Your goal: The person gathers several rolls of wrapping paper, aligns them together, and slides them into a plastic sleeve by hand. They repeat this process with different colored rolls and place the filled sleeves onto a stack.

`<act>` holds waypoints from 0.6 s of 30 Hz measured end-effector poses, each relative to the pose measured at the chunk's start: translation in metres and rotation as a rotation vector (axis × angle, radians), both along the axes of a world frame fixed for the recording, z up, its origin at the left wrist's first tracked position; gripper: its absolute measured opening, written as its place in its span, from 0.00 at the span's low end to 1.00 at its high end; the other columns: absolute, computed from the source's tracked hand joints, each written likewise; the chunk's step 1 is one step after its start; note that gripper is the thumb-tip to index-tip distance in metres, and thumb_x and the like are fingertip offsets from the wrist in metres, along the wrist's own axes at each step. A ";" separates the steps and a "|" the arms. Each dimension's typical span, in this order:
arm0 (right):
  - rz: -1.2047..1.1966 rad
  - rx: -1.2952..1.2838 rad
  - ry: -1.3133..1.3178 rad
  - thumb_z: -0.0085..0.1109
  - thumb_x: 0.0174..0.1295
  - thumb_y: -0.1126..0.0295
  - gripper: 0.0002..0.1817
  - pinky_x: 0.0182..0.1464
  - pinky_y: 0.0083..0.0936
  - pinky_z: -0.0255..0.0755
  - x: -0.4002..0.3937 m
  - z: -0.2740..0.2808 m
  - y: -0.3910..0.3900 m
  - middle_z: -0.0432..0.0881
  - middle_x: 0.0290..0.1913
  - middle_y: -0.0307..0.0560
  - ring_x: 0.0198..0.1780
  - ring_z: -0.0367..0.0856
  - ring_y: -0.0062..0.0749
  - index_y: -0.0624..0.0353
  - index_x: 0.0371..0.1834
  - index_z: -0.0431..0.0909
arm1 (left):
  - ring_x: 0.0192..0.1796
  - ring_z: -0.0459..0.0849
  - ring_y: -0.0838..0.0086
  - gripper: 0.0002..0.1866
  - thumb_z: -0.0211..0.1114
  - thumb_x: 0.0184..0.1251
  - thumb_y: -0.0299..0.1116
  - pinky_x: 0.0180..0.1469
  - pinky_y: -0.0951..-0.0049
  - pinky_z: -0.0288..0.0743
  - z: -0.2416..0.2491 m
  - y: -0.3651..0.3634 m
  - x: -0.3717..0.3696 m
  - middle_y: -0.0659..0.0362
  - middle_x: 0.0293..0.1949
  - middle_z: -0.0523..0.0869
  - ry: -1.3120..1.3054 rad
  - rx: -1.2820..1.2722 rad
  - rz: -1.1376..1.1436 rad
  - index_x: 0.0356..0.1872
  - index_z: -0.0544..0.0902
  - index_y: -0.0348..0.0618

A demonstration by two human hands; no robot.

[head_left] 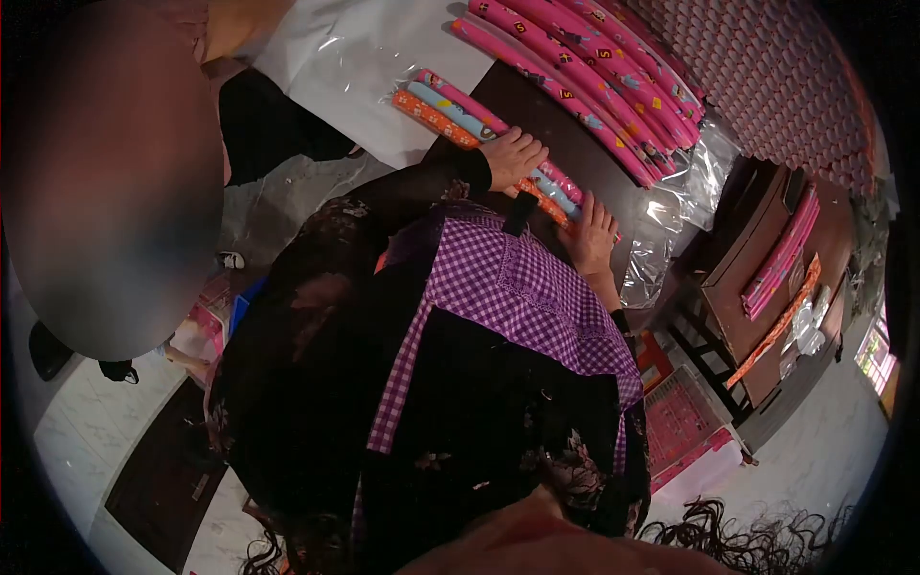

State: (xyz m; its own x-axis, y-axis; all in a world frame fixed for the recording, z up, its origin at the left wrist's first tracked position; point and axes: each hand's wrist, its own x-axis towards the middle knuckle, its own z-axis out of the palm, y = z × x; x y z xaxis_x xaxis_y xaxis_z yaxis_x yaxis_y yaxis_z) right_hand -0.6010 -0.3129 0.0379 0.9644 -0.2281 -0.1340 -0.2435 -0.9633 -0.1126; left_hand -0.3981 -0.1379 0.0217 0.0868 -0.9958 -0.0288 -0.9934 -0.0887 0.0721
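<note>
Three slim rolls of printed wrapping paper lie side by side on the dark table in front of me: a pink roll [465, 102], a light blue roll [450, 111] and an orange roll [434, 119]. Clear plastic film [404, 88] shows around their far left ends. My left hand [515, 158] is closed over the rolls near their middle, its fingers across the pink one. At their near right end, my right hand [592, 235] curls its fingers over the rolls. Both palms are hidden.
Several long pink rolls [585, 77] lie across the dark table [517, 91]. Clear plastic bags [661, 216] hang at its right edge. More rolls [781, 254] rest on a side table, above a pink crate [685, 422]. Another person [110, 172] is at the left.
</note>
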 end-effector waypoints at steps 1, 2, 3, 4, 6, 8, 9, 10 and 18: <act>0.037 0.008 -0.106 0.72 0.44 0.55 0.47 0.61 0.44 0.61 -0.004 0.005 0.000 0.71 0.58 0.53 0.59 0.69 0.46 0.62 0.67 0.60 | 0.59 0.68 0.59 0.55 0.67 0.43 0.66 0.64 0.55 0.58 -0.001 0.000 0.000 0.49 0.57 0.71 0.000 -0.008 -0.005 0.64 0.66 0.29; 0.074 0.016 -0.213 0.71 0.47 0.56 0.44 0.63 0.45 0.59 -0.009 0.009 0.001 0.70 0.59 0.53 0.60 0.68 0.47 0.61 0.67 0.62 | 0.59 0.68 0.59 0.55 0.67 0.43 0.66 0.64 0.55 0.58 -0.002 0.000 0.000 0.49 0.57 0.71 0.003 -0.008 -0.004 0.64 0.66 0.29; 0.075 0.018 -0.208 0.71 0.47 0.56 0.44 0.63 0.45 0.59 -0.018 0.010 0.001 0.70 0.59 0.53 0.60 0.68 0.47 0.61 0.67 0.62 | 0.60 0.68 0.58 0.55 0.68 0.43 0.66 0.64 0.55 0.58 -0.003 0.000 0.000 0.49 0.57 0.71 0.003 0.009 -0.007 0.64 0.65 0.29; 0.073 0.021 -0.239 0.69 0.49 0.58 0.40 0.64 0.46 0.58 -0.031 0.007 -0.001 0.69 0.60 0.53 0.61 0.67 0.48 0.60 0.65 0.64 | 0.60 0.68 0.58 0.55 0.68 0.44 0.65 0.64 0.55 0.58 -0.005 -0.001 0.000 0.50 0.57 0.71 0.001 0.023 -0.009 0.64 0.64 0.29; 0.033 0.053 -0.261 0.67 0.54 0.60 0.31 0.64 0.47 0.58 -0.054 0.006 -0.002 0.70 0.58 0.53 0.60 0.66 0.50 0.55 0.61 0.69 | 0.60 0.68 0.58 0.54 0.68 0.44 0.65 0.65 0.55 0.57 -0.007 -0.001 0.000 0.49 0.57 0.71 0.010 0.012 -0.010 0.65 0.64 0.29; -0.010 0.084 -0.237 0.67 0.54 0.61 0.30 0.63 0.47 0.58 -0.076 -0.005 -0.008 0.70 0.57 0.52 0.60 0.66 0.50 0.54 0.61 0.69 | 0.60 0.67 0.58 0.54 0.68 0.45 0.65 0.65 0.55 0.57 -0.006 -0.002 0.000 0.49 0.58 0.70 0.018 0.003 -0.013 0.65 0.63 0.29; -0.050 0.116 -0.214 0.67 0.54 0.61 0.30 0.63 0.47 0.59 -0.082 -0.004 -0.010 0.70 0.56 0.52 0.59 0.67 0.50 0.52 0.60 0.69 | 0.61 0.67 0.58 0.54 0.68 0.45 0.64 0.65 0.54 0.57 -0.003 -0.003 0.000 0.49 0.58 0.70 0.031 0.026 -0.011 0.65 0.63 0.30; -0.095 0.146 -0.232 0.68 0.53 0.61 0.30 0.61 0.47 0.59 -0.087 -0.005 -0.010 0.70 0.55 0.52 0.59 0.67 0.49 0.51 0.60 0.70 | 0.61 0.66 0.57 0.54 0.68 0.46 0.64 0.66 0.54 0.56 -0.001 -0.002 0.000 0.49 0.59 0.69 0.042 0.050 -0.009 0.66 0.63 0.30; -0.245 0.067 -0.198 0.76 0.41 0.55 0.54 0.68 0.52 0.52 -0.087 0.012 -0.029 0.60 0.69 0.57 0.69 0.58 0.56 0.57 0.72 0.55 | 0.63 0.65 0.54 0.58 0.68 0.44 0.68 0.66 0.50 0.55 -0.019 -0.012 -0.015 0.45 0.61 0.67 0.025 -0.009 -0.022 0.68 0.60 0.30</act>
